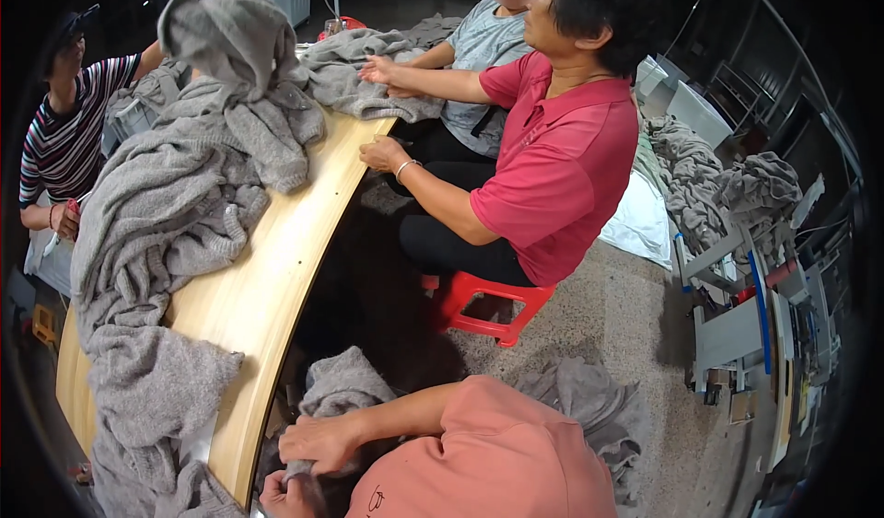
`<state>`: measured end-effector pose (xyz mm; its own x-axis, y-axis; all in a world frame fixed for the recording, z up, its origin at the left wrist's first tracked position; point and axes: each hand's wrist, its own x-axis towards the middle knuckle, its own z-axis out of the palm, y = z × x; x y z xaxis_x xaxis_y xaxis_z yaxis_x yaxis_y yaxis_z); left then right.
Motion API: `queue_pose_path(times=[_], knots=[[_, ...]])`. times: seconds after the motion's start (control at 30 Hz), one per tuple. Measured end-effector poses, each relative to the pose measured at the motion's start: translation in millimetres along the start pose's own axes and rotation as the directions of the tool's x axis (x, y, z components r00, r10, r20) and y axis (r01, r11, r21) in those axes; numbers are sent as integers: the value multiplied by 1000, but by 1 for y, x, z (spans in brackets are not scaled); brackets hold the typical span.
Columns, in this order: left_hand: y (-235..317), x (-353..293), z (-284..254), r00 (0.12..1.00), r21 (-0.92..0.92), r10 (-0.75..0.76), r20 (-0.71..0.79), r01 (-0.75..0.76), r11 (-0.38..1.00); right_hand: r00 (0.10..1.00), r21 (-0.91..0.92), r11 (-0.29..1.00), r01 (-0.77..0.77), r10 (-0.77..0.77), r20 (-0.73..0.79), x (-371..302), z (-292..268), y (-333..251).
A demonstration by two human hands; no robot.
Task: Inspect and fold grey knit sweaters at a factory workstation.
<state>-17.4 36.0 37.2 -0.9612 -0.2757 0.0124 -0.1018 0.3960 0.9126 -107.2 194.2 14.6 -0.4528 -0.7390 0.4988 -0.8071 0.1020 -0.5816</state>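
A grey knit garment [343, 382] lies bunched at my lap, just beside the near edge of the wooden table. My right hand [319, 441] lies over it with the fingers curled round the cloth. Close below, at the lower edge of the view, my left hand [289, 498] pinches a fold of the same garment. Its fingers are partly cut off by the frame. More grey knit garments [157, 380] are strewn along the table to the left of my hands, some hanging over its end.
The pale wooden table [267, 283] curves away ahead. A person in a red polo [562, 168] sits on a red stool [493, 308], with another person beyond. Someone in stripes [69, 140] is across the table. Grey cloth [589, 398] lies behind my right arm; a rack [737, 325] stands right.
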Motion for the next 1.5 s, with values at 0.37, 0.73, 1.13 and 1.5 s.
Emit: queue_pose_path(times=[0.37, 0.73, 1.13, 1.5], knots=[[-21, -10, -2, 972, -379, -179, 156, 226, 897, 993, 229, 972, 49, -23, -115, 10, 55, 2], [4, 0, -34, 926, -430, -363, 103, 371, 823, 940, 242, 938, -247, 172, 293, 3, 17, 43], [28, -6, -38, 900, -704, -427, 87, 358, 613, 842, -154, 917, -369, 400, 363, 23, -20, 28], [-8, -3, -47, 987, -834, -160, 7, 94, 544, 801, -104, 942, -319, 327, 502, 25, -2, 34]])
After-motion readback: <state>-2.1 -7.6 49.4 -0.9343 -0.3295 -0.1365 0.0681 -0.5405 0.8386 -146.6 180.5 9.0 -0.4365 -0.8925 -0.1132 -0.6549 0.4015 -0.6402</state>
